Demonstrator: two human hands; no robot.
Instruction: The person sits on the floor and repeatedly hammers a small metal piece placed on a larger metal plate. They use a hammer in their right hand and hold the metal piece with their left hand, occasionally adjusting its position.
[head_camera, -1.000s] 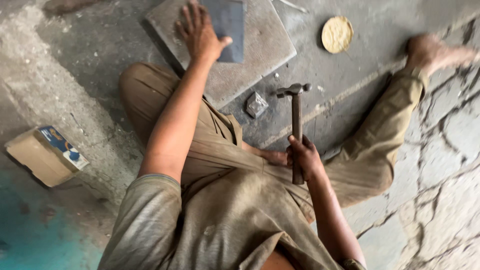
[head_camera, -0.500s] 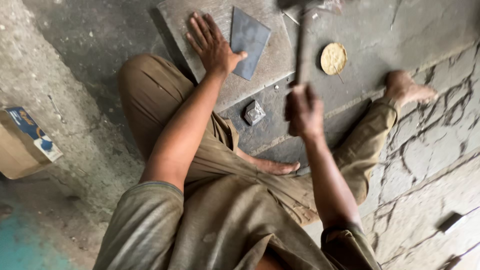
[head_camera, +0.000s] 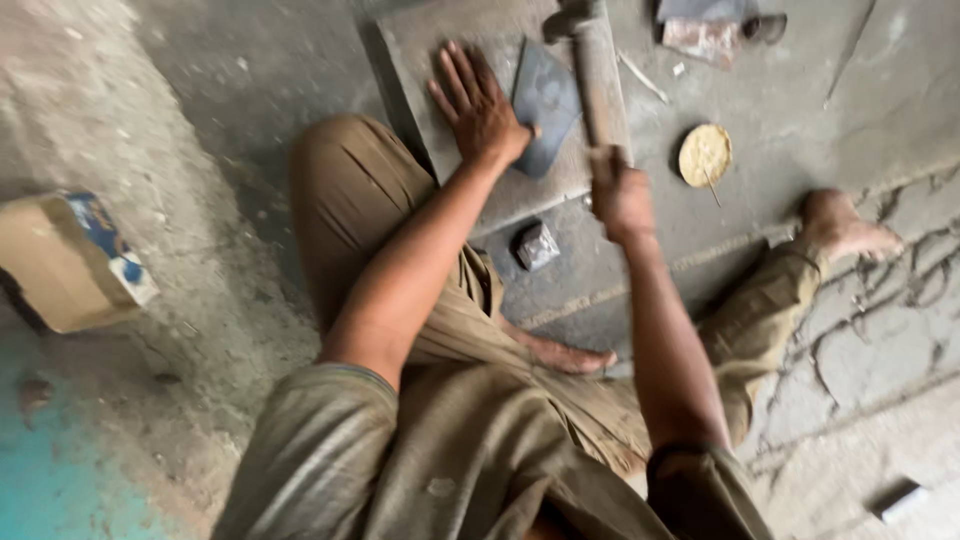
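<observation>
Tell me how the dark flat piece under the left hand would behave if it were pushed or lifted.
The dark flat piece looks like thin sheet metal, so probably stiff, and fairly light. Lying flat on the stone slab, it would likely slide, not roll; the left hand presses on its edge. Its angular corners look sharp. The right hand grips a hammer.
</observation>
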